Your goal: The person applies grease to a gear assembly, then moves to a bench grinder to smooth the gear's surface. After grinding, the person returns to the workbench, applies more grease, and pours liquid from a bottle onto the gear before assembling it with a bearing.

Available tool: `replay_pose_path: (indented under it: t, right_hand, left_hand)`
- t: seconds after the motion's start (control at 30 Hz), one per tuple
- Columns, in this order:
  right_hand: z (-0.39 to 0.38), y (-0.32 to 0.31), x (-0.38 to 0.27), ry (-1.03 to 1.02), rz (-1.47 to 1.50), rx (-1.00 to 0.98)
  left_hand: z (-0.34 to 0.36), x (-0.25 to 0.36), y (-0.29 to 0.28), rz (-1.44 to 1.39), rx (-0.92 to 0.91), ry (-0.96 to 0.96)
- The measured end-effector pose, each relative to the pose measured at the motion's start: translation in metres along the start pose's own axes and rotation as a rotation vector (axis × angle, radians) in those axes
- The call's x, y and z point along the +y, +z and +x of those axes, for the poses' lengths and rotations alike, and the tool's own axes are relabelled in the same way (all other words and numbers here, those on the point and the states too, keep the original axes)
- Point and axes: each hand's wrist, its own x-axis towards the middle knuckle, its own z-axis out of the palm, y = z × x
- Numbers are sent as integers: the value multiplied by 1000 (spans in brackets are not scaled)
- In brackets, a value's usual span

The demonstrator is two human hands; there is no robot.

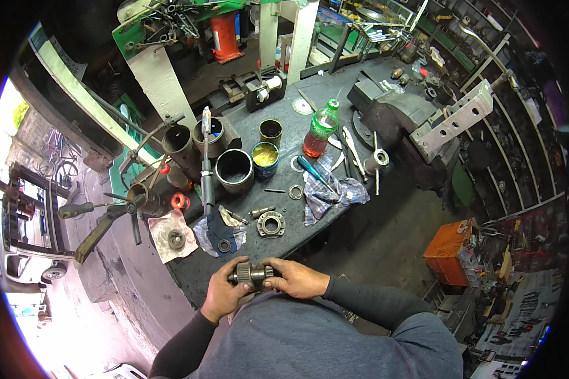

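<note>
Grey shirt [310,338]: nearest the camera, filling the lower middle.
Pink cloth [161,228]: by the near left corner of the desk [295,228], a round metal part [176,239] on it.
Left hand [221,292]: fingers and thumb curled about the gear shaft's left, toothed part.
Gear shaft [246,273]: lying crosswise between both hands, just before the desk's near edge.
Grease tin [265,155]: open, yellow inside, back from that edge.
Flanged housing [262,223]: near the near edge.
Right hand [297,278]: pinching the shaft's right end.
Plaid rag [336,197]: at the near edge, farther right.
</note>
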Motion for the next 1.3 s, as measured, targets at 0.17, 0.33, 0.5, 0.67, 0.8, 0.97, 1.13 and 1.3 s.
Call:
replay_pose_path:
  t: [0.17,0.33,0.5,0.67,0.8,0.97,1.13,1.3]
  right_hand:
    - [5,-6,-2,55,75,-34]
    - [1,-2,9,-97,-32,26]
    - [0,-8,0,-496,-274,190]
    - [-2,-31,-5,-659,-594,98]
    - [-6,-25,3,-422,-157,108]
    - [2,-31,-4,49,319,-17]
    - [2,-22,-6,-183,-91,36]
    - [21,-18,15,-311,-205,25]
  left_hand:
    - [-1,19,10,-188,6,-102]
    - [-1,12,13,-122,-14,-26]
    - [0,21,18,-375,-29,-74]
    - [1,38,19,-703,-113,-309]
    - [2,24,23,-336,-37,-136]
    - [9,30,28,-143,-32,0]
    - [10,22,18,-600,-78,-340]
    - [7,7,15,-628,13,-316]
